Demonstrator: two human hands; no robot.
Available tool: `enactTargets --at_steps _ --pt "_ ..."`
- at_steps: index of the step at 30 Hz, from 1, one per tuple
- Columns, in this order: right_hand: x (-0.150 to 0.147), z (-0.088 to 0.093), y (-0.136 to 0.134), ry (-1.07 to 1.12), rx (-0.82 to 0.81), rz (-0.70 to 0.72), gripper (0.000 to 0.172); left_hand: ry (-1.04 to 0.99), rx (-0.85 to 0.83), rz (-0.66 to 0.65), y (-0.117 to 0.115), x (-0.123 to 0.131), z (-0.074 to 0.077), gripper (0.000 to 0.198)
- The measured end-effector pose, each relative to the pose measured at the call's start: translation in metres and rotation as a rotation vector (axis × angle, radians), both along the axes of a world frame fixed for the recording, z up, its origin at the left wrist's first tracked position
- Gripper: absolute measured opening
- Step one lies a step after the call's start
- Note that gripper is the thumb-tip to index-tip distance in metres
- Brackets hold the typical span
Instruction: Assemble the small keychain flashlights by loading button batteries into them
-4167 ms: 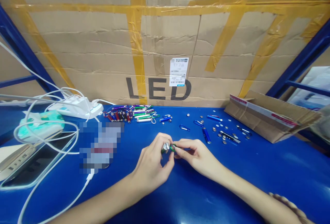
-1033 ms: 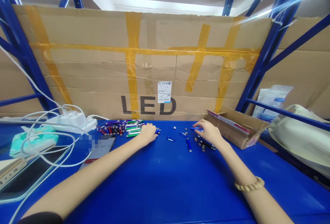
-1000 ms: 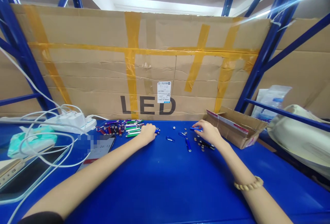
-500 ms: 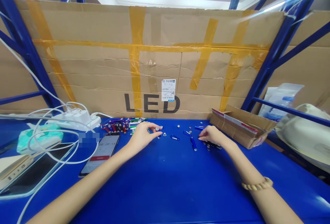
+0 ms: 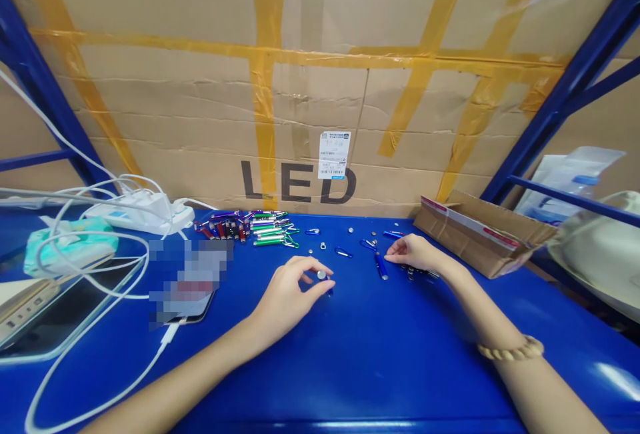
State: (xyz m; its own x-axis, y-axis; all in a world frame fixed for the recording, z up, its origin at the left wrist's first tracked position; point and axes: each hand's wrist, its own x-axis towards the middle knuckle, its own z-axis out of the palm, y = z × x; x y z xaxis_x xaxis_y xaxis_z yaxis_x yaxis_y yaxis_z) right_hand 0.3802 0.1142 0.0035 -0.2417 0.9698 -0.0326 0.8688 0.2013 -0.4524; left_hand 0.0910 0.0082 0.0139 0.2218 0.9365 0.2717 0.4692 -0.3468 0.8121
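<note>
My left hand (image 5: 293, 291) is pinched over the table, thumb and fingertips around a small blue tube-like piece with a round silver end (image 5: 321, 275); most of it is hidden by the fingers. Farther right, my right hand (image 5: 416, 253) has its fingertips together low over the table, and what they hold, if anything, is hidden. Under and beside it lie several small black pieces (image 5: 411, 273). A blue mini flashlight tube (image 5: 381, 266) lies just left of the right fingertips, and another blue tube (image 5: 393, 235) behind them. Blue carabiner clips (image 5: 343, 253) lie between the hands.
Green, red and purple keychain flashlights (image 5: 270, 237) are grouped at the back left. A phone (image 5: 203, 307), white cables (image 5: 167, 335) and a power strip (image 5: 145, 211) occupy the left. An open cardboard box (image 5: 467, 237) sits at the back right, before a large carton wall (image 5: 200, 121).
My left hand has come toward me from the loose parts with the small blue piece in its fingers. My right hand stays near the black pieces. The view has tilted down.
</note>
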Motion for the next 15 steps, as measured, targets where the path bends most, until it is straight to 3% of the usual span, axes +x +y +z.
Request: enactTargets --at_steps 5,15 --pt "-0.004 -0.002 0.0 0.029 -0.062 0.006 0.021 -0.008 -0.022 -0.081 -0.005 0.007 -0.006 0.011" --pt "-0.01 0.001 -0.004 0.012 -0.016 0.044 0.017 -0.201 -0.179 -0.029 -0.007 0.014 -0.017 0.017"
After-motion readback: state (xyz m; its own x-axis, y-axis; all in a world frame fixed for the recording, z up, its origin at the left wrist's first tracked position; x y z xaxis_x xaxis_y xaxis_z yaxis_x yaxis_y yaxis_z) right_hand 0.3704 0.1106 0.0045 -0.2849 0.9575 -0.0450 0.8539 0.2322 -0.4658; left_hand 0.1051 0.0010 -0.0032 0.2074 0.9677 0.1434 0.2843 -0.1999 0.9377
